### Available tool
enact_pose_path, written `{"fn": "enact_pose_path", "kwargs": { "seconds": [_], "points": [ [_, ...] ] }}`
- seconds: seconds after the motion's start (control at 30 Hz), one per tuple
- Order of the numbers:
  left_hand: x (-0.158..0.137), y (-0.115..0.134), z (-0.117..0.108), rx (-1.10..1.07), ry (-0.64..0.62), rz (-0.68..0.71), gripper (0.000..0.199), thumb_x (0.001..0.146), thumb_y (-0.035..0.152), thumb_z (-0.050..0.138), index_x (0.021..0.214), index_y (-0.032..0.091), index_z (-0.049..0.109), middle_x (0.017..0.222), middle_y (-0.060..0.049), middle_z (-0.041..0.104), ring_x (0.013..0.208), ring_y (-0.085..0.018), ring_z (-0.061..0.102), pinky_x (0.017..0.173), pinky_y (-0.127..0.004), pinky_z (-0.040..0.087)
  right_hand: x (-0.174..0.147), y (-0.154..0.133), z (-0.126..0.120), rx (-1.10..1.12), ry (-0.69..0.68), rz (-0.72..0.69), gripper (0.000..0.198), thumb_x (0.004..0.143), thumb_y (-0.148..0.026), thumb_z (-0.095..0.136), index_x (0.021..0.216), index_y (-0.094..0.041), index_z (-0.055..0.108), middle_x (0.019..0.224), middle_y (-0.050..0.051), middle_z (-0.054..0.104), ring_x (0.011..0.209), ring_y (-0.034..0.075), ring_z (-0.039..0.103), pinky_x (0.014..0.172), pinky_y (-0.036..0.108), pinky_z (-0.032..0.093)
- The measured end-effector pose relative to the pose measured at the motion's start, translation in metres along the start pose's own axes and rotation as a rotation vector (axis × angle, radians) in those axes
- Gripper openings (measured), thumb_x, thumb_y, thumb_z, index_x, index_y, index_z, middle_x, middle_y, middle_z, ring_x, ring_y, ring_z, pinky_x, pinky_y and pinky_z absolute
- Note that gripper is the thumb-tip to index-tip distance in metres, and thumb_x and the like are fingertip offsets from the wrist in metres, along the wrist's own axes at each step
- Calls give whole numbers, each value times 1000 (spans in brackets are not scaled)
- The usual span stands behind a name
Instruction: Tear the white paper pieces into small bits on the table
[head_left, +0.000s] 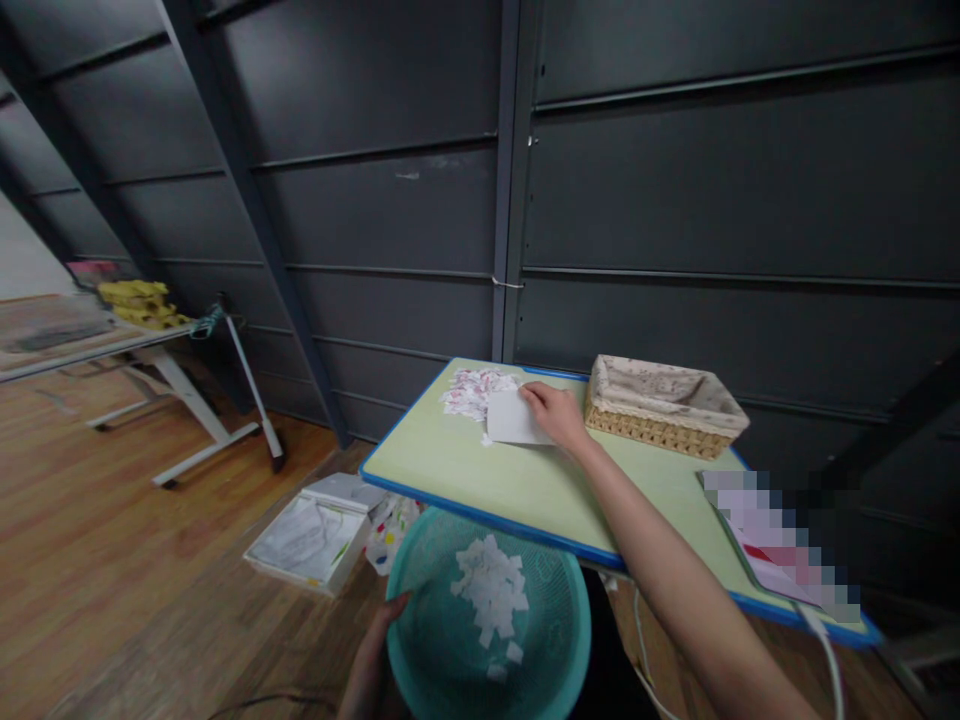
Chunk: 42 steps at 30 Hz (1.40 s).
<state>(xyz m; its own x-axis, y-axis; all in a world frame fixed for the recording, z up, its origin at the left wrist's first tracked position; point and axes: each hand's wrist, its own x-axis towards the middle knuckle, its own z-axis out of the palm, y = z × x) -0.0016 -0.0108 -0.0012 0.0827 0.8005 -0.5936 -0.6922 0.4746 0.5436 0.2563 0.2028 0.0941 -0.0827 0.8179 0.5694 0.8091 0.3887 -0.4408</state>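
Note:
My right hand (553,408) is closed on the right edge of a white card (517,417), held over the table top beside a pile of small white and pinkish paper pieces (472,392). The card's left edge meets the pile. Below the table's front edge, my left hand (386,620) grips the left rim of a teal plastic basket (577,610), its thumb over the rim and the other fingers hidden. Many white paper scraps (491,585) lie on the basket's bottom.
A lined wicker basket (652,430) and a tablet (765,540) with a blurred screen sit on the right of the green, blue-edged table (420,455). On the floor at left are a white box (307,540) and a patterned bag (394,525). A dark panelled wall (375,220) stands behind.

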Motion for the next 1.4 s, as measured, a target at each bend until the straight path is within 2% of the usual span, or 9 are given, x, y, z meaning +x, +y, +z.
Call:
{"fn": "enact_pose_path", "kwargs": {
  "seconds": [0.2,0.3,0.4,0.63,0.87,1.0,1.1,1.27,1.4],
  "points": [
    [-3,5,5,68,40,11,73,78,24,65,140,2,33,107,-18,75,118,-37,56,100,-53,45,3,4,0,100,18,33,29,91,-30,45,97,-20,72,101,7,73,93,23,66,81,31,46],
    [-4,4,7,73,57,0,70,81,26,62,141,6,33,108,-17,75,117,-37,56,100,-55,44,3,6,0,123,-28,42,29,90,-31,47,93,-19,73,95,8,74,89,23,66,79,31,46],
    [-4,2,8,82,60,32,71,80,26,63,142,10,32,109,-15,75,115,-37,58,99,-56,44,4,6,-1,143,-7,64,29,89,-31,47,93,-18,73,94,8,74,87,23,66,77,31,46],
    [-4,4,5,-5,38,-28,72,82,25,60,145,9,27,108,-15,75,110,-36,62,98,-53,47,2,1,-1,226,-101,12,28,87,-30,49,89,-17,74,89,6,74,82,21,65,74,29,46],
    [-6,6,7,-29,23,-46,82,80,24,62,148,10,19,109,-14,75,112,-36,60,99,-53,46,5,7,1,252,-49,59,29,86,-31,49,89,-16,74,91,7,74,84,22,65,76,32,47],
    [-1,4,3,-58,17,-30,78,82,24,60,148,13,21,111,-14,74,112,-36,60,100,-54,44,6,13,1,227,-34,76,28,85,-30,50,88,-17,74,90,7,74,84,22,65,77,32,47],
    [3,1,-3,-28,-12,-10,78,81,26,61,147,10,23,109,-15,75,113,-36,59,100,-53,44,6,15,2,241,-1,101,30,86,-32,49,90,-16,74,91,7,74,85,22,66,77,32,48],
    [3,0,-5,-3,5,-36,80,79,29,64,144,1,27,103,-18,76,115,-37,58,97,-51,47,5,14,5,180,-31,89,28,87,-31,49,90,-18,74,93,7,74,87,23,66,78,32,47],
    [-2,2,1,-33,1,-44,77,81,28,62,147,12,25,111,-14,74,114,-37,58,99,-56,45,5,16,7,171,8,115,30,87,-32,48,91,-17,74,94,8,74,88,23,66,81,34,47]
  ]
}}
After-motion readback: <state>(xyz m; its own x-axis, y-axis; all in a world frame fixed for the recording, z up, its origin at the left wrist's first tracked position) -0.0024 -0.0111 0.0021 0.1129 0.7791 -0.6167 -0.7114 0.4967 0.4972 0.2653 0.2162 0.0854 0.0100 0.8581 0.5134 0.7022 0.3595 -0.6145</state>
